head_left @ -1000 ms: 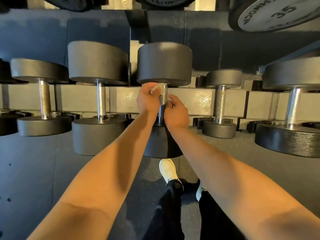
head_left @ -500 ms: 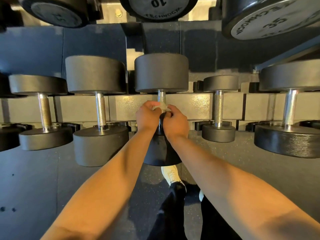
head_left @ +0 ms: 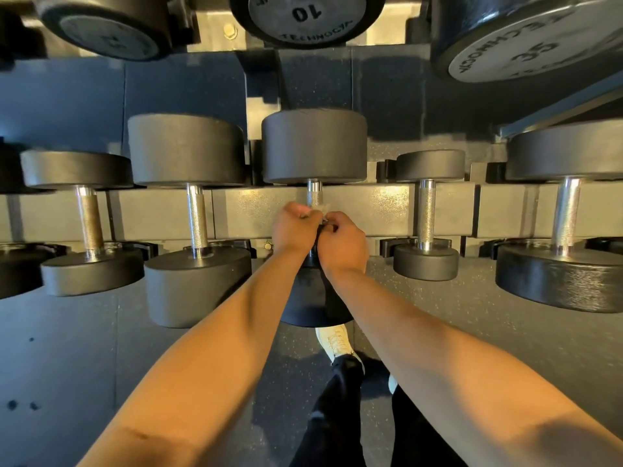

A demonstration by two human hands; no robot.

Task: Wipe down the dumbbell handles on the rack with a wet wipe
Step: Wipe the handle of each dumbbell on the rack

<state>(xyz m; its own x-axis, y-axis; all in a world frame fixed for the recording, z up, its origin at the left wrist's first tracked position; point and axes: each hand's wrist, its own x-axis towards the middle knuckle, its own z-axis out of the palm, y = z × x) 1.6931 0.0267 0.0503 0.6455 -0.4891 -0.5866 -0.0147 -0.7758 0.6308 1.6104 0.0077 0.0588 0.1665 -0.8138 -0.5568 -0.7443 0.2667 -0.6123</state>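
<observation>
Your wipe [head_left: 322, 207] is white against the silver, cross-hatched handle [head_left: 314, 193]. The heads [head_left: 313, 146] are charcoal, the rack beam [head_left: 381, 210] speckled grey, the floor [head_left: 438, 298] dark with pale flecks, your shoe [head_left: 337, 342] cream, trousers [head_left: 337, 416] black.

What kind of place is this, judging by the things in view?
Probably a gym's free-weight area. Dumbbells with knurled steel handles lie in a row on a rack; a weight marked 10 and another marked 35 sit on the tier above; the floor looks like speckled rubber.

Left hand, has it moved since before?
Yes. The left hand with the wipe slid along the handle, away from the far head toward the near head; bare handle shows above it.
</observation>
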